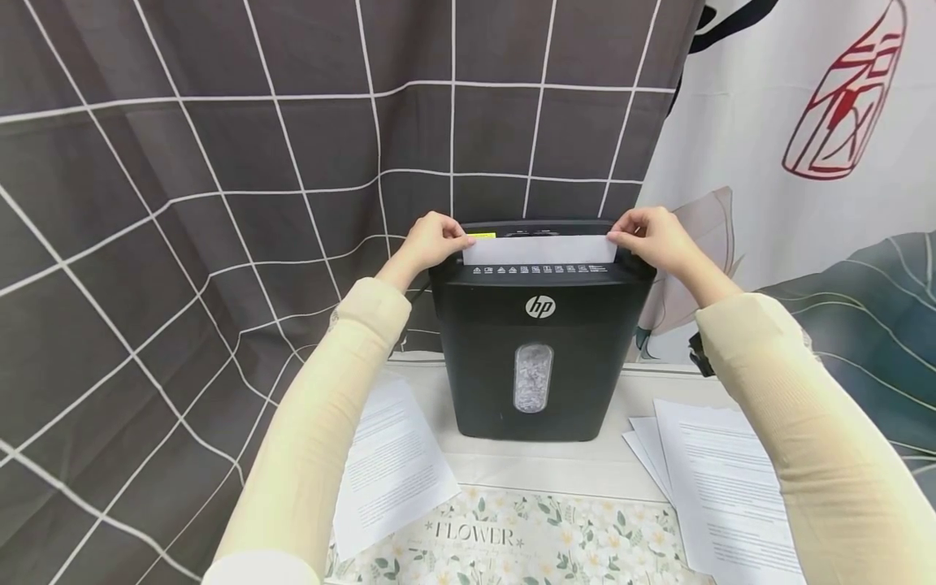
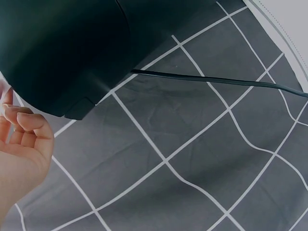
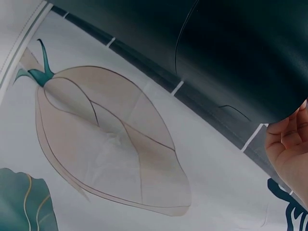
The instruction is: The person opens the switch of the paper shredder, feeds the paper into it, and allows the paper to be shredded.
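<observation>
A black shredder (image 1: pixel 483 357) with an hp logo stands upright, and a white sheet (image 1: pixel 541 249) sticks up out of its top slot. The left hand (image 1: pixel 435 240) pinches the sheet's left edge, while the right hand (image 1: pixel 651 236) pinches its right edge. In the left wrist view the left hand (image 2: pixel 24 149) shows curled fingers beside the shredder body (image 2: pixel 57 53). The right wrist view has the right hand (image 3: pixel 291 149) at the shredder's (image 3: pixel 240 53) edge; the sheet is hidden there. White shreds show through the front window (image 1: pixel 534 378).
Printed sheets (image 1: pixel 395 471) lie left of the shredder, partly under the left forearm. More printed sheets (image 1: pixel 731 487) lie to the right. A floral mat (image 1: pixel 526 536) is in front. A dark checked curtain (image 1: pixel 322 138) hangs behind, and a black cable (image 2: pixel 207 79) runs from the shredder.
</observation>
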The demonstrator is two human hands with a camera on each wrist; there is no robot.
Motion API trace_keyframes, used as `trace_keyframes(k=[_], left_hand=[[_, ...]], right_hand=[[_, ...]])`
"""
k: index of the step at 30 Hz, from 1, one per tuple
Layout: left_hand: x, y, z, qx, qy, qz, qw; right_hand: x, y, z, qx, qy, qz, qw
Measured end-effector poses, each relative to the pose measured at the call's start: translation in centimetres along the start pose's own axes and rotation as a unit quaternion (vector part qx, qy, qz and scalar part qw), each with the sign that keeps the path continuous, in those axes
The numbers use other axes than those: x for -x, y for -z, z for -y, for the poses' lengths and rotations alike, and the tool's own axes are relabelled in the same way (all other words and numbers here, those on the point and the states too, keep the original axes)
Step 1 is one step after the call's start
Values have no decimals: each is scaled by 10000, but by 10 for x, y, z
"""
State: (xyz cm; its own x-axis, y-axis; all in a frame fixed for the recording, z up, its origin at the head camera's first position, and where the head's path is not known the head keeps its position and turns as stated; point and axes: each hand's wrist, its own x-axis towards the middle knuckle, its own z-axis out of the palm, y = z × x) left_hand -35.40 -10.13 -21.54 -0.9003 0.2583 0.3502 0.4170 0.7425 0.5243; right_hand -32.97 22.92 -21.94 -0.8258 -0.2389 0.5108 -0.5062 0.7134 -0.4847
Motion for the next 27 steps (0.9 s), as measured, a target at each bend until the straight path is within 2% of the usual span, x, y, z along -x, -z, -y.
trace_keyframes(k=[14, 19, 27], left_hand=[[4, 1, 2, 25, 110, 121, 9999], [7, 1, 6, 143, 56, -3, 9999], [23, -1, 10, 704, -330, -409, 9961]], right_hand=[[-1, -3, 1, 53, 105, 71, 9999], [1, -6, 7, -16, 161, 46, 9999], [7, -12, 14, -397, 203, -307, 9985]])
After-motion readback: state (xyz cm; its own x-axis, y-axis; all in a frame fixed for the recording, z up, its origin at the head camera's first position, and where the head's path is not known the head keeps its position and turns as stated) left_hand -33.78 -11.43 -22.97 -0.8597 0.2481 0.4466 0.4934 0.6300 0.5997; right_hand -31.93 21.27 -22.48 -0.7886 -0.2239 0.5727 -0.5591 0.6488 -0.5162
